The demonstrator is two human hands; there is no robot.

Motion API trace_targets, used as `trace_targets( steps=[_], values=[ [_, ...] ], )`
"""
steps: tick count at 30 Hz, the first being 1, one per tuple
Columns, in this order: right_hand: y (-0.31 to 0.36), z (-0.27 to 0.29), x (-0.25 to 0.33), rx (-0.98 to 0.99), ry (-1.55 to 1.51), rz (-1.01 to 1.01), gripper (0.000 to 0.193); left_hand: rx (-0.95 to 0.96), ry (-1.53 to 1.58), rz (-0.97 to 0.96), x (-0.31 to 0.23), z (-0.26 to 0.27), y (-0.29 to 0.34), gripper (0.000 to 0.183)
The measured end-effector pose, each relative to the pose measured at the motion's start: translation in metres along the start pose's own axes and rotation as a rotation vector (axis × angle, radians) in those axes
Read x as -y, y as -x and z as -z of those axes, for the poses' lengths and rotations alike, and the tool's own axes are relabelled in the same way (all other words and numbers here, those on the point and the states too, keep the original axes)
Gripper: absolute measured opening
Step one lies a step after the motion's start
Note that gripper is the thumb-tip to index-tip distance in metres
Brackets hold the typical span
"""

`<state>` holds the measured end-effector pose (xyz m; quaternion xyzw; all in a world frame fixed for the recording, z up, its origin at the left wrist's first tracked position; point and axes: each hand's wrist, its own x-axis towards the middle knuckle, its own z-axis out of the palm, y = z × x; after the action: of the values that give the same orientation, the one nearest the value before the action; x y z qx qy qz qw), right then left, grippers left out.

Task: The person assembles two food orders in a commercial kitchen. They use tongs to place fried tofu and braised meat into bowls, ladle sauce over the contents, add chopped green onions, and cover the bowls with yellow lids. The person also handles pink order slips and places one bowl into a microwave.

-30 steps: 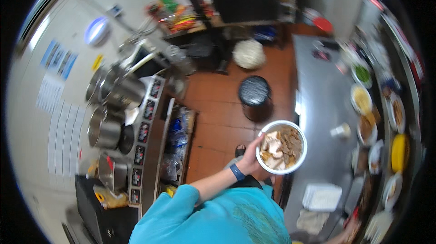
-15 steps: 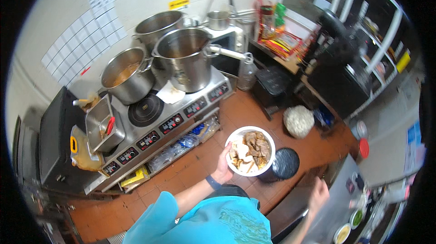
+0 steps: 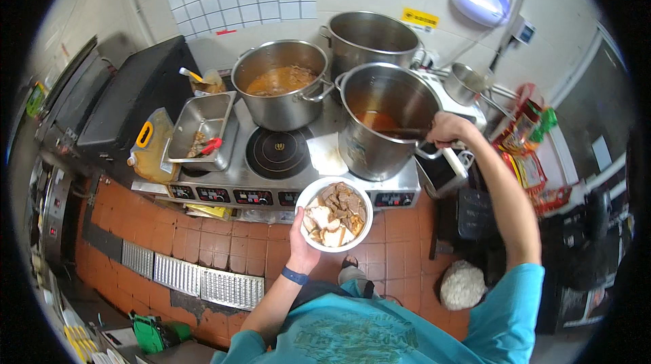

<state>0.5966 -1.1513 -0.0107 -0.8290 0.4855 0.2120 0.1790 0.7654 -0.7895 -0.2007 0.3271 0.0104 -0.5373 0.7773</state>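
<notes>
My left hand (image 3: 303,245) holds a round white bowl (image 3: 367,226) by its left side, in front of the stove. Brown meat chunks (image 3: 346,205) fill its right part, with pale, whitish pieces (image 3: 319,217) at the left. My right arm reaches forward to the tall steel stockpot (image 3: 369,150). Over that pot's right rim, my right hand (image 3: 447,128) is closed round a long-handled utensil (image 3: 403,133), whose lower end is hidden inside. Reddish-brown broth (image 3: 376,120) shows in the pot.
Another steel pot (image 3: 285,110) with orange-brown stew stands left, and a large pot (image 3: 373,28) behind. A bare hob plate (image 3: 277,152) lies between a folded white cloth (image 3: 327,154) and a steel pan (image 3: 203,120) with red-handled tongs (image 3: 211,146). A yellow oil jug (image 3: 154,144) stands far left.
My view has turned toward the stove. The bowl has come with my left hand to the stove's front. My right hand has moved from the right-hand counter to the stockpot and gripped the utensil.
</notes>
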Motion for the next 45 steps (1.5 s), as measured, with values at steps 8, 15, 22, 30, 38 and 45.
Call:
trace_targets(
  steps=[8,15,22,30,38,45],
  values=[
    [-0.030,0.019,-0.049,0.128,-0.012,0.079,0.025,-0.028,0.102,-0.111,0.001,-0.015,-0.037,0.061],
    [0.046,0.012,-0.075,-0.088,-0.104,0.094,0.030,-0.064,0.045,-0.130,-0.007,-0.022,-0.054,0.062],
    [0.125,0.014,-0.081,-0.185,-0.212,0.064,0.026,0.060,0.094,-0.080,-0.030,-0.027,-0.095,0.065],
    [0.213,0.042,-0.067,-0.214,-0.227,0.055,0.024,0.087,0.068,-0.015,-0.042,-0.041,-0.126,0.061],
    [0.284,0.047,-0.055,-0.200,-0.308,-0.149,0.026,0.146,0.084,0.073,-0.049,-0.059,-0.119,0.061],
    [0.307,0.020,-0.050,-0.193,-0.262,-0.079,0.044,0.178,0.057,0.095,-0.066,-0.071,-0.110,0.063]
  ],
)
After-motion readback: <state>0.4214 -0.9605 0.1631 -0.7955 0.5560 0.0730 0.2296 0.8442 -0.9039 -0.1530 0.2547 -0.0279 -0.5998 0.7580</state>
